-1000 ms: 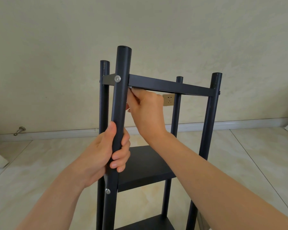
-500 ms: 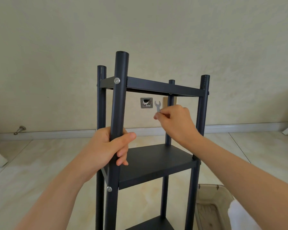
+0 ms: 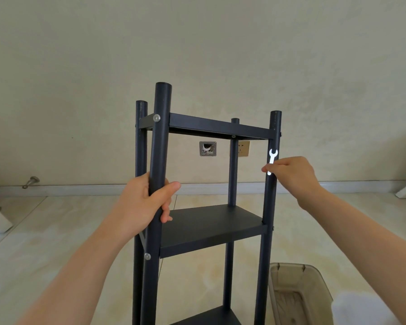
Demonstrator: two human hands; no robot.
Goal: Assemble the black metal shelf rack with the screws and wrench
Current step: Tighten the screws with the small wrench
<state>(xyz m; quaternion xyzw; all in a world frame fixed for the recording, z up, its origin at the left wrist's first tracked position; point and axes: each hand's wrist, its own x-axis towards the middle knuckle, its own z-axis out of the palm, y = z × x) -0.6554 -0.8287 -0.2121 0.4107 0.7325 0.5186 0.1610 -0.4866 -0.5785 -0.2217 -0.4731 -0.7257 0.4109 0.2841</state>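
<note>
At centre frame, upright on the glossy beige tiled floor (image 3: 56,231), stands the black metal shelf rack (image 3: 211,226): four round matte tube posts and flat sheet shelves, top and middle ones fully in view, a third cut off at the bottom edge.

Left hand (image 3: 148,202) is wrapped round the front-left post (image 3: 161,137), thumb on the near side, fingers curled across the tube, a firm grip below the top shelf. Right hand (image 3: 291,174) pinches the small flat silver open-ended wrench (image 3: 272,156) by its lower end, fingers bunched tight; the wrench stands roughly upright with its forked head up, in front of the front-right post (image 3: 275,127) (contact with the post cannot be told).

Round silver screw heads sit on the front-left post at the top shelf (image 3: 156,118) and at the middle shelf (image 3: 147,256).

Translucent beige plastic bin (image 3: 298,273) sits at lower right.

Versus half a second ago, the right hand and wrench have shifted rightward from between the posts to the front-right post; a second ago that hand was up under the top shelf beside the front-left post. Left hand stays clamped on the same post.
</note>
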